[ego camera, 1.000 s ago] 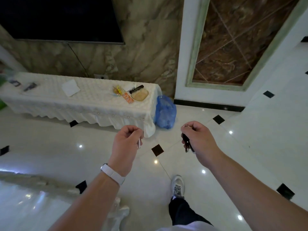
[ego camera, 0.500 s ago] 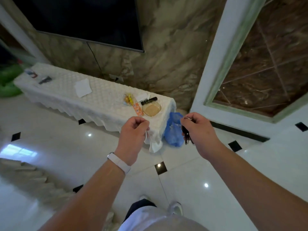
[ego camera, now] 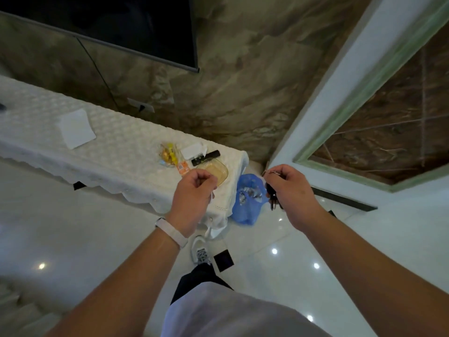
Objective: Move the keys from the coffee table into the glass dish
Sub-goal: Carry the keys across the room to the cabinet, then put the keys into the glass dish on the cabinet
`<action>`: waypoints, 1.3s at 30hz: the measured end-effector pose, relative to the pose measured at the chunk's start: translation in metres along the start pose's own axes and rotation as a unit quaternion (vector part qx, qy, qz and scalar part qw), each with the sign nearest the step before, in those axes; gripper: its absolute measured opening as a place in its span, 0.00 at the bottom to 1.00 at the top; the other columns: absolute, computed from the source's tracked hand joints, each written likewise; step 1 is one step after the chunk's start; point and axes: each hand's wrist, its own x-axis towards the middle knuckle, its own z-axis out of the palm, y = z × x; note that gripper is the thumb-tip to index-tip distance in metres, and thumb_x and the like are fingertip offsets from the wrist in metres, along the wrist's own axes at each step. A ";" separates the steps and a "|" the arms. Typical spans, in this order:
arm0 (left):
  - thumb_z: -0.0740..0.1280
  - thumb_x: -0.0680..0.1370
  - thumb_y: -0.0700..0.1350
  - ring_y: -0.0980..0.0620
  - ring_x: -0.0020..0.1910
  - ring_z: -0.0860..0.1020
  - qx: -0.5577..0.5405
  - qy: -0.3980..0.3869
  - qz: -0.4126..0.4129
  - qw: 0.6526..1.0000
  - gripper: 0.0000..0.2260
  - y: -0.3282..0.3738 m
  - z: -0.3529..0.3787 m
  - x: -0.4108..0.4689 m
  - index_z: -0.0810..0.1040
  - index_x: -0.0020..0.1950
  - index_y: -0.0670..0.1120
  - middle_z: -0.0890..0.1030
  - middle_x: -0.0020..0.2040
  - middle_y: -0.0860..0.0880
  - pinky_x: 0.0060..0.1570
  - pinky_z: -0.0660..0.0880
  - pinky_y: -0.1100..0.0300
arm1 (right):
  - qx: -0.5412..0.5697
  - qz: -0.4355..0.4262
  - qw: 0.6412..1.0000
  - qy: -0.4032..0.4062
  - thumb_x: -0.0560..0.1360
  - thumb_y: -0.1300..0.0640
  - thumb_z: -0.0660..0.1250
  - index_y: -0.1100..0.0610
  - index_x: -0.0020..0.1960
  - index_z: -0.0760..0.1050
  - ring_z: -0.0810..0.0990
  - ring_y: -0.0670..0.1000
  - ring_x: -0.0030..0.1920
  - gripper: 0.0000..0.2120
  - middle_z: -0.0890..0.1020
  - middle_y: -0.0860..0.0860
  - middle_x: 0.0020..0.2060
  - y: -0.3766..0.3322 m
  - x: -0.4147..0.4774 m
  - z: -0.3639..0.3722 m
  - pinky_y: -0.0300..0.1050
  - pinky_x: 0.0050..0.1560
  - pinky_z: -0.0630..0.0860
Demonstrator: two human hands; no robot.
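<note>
My right hand [ego camera: 290,190] is closed around a bunch of dark keys [ego camera: 273,199] that hang below the fingers, with a metal ring showing at the top. It hovers over the floor, right of the table's end. The amber glass dish [ego camera: 217,170] sits on the right end of the long table [ego camera: 102,147] under a white cloth. My left hand [ego camera: 194,195] is a loose fist just in front of the dish, hiding its near edge; a thin pale thing pokes out under the fingers, too small to name.
Beside the dish lie a black remote [ego camera: 205,157], yellow snack packets [ego camera: 170,154] and white paper [ego camera: 76,128]. A blue plastic bag [ego camera: 247,199] stands on the floor at the table's end. A dark TV [ego camera: 121,25] hangs above. My shoe [ego camera: 200,249] is on the glossy tiles.
I have walked closer to the table; the dish now sits right behind my left hand. Both hands kept their closed grips, the keys still hanging from my right hand.
</note>
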 end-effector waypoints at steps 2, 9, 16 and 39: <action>0.67 0.76 0.40 0.53 0.27 0.71 0.004 -0.010 -0.006 1.000 0.03 0.005 -0.011 0.035 0.76 0.45 0.41 0.77 0.31 0.46 0.32 0.71 0.57 | -0.015 0.018 1.000 -0.009 0.66 0.51 0.66 0.50 0.37 0.78 0.80 0.52 0.31 0.04 0.81 0.51 0.29 -0.010 0.027 0.021 0.49 0.34 0.77; 0.67 0.76 0.39 0.57 0.25 0.71 0.048 0.002 -0.054 0.997 0.04 -0.011 -0.045 0.123 0.76 0.41 0.43 0.75 0.29 0.50 0.31 0.69 0.59 | -0.055 0.057 0.996 -0.036 0.70 0.54 0.67 0.52 0.37 0.78 0.79 0.53 0.34 0.04 0.80 0.51 0.30 -0.019 0.102 0.081 0.52 0.37 0.78; 0.68 0.74 0.41 0.54 0.26 0.73 0.067 0.071 -0.082 0.992 0.04 -0.057 -0.050 0.170 0.76 0.41 0.43 0.76 0.26 0.52 0.30 0.69 0.59 | -0.114 0.050 0.990 -0.072 0.72 0.62 0.66 0.56 0.36 0.75 0.74 0.48 0.29 0.06 0.78 0.54 0.32 0.001 0.169 0.110 0.39 0.30 0.72; 0.64 0.75 0.43 0.52 0.32 0.75 0.180 0.068 -0.229 0.954 0.04 -0.312 0.034 0.328 0.74 0.49 0.48 0.78 0.41 0.48 0.20 0.65 0.67 | -0.247 -0.020 0.945 -0.213 0.70 0.54 0.69 0.50 0.52 0.72 0.75 0.40 0.35 0.12 0.76 0.42 0.38 0.253 0.388 0.226 0.28 0.28 0.66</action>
